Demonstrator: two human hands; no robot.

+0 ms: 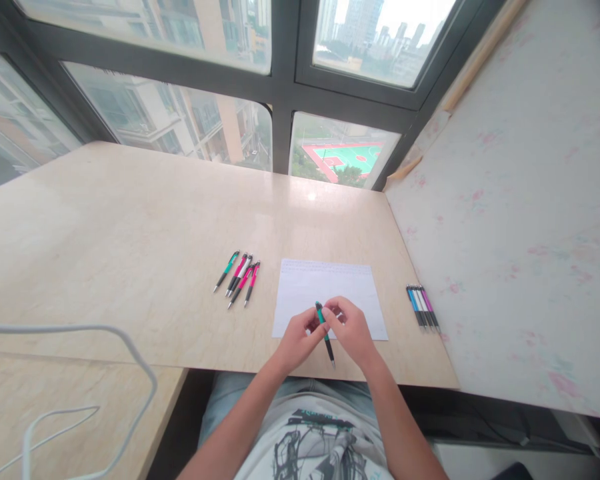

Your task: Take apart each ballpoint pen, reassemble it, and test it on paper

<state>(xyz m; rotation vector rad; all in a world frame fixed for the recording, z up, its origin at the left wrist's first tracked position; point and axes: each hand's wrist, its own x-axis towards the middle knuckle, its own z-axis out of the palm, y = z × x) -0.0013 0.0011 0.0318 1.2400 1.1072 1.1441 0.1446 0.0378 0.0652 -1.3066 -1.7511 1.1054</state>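
Observation:
A green pen (pixel 329 347) with a black grip is held between both hands, its tip pointing down toward the table's front edge. My left hand (pixel 300 339) pinches the barrel from the left side. From the right, the fingers of my right hand (pixel 347 325) close on its upper part near the clip. Beneath my hands lies a white sheet of paper (pixel 325 283) with lines of small writing along its top. To the left rest several loose pens (pixel 240 277) in green, pink and white. Several more pens (pixel 421 307), blue, white and purple, lie side by side at the right.
The pale table (pixel 130 220) reaches back to the window frame (pixel 281 120). A floral-papered wall (pixel 520 220) bounds the right side. A white cable (pixel 130 347) loops over the lower left, near a second tabletop (pixel 80 380).

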